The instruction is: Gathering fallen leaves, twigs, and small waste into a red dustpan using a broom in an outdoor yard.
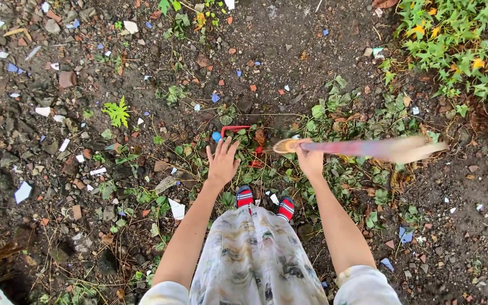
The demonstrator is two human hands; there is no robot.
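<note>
Wooden stick (362,148) gripped at near end by right hand (310,161), fingers closed round it; long axis level, running rightward, blurred. Left hand (221,161) empty, fingers spread, just left of stick's butt, above red frame (234,130) on rubble ground (86,141)
</note>
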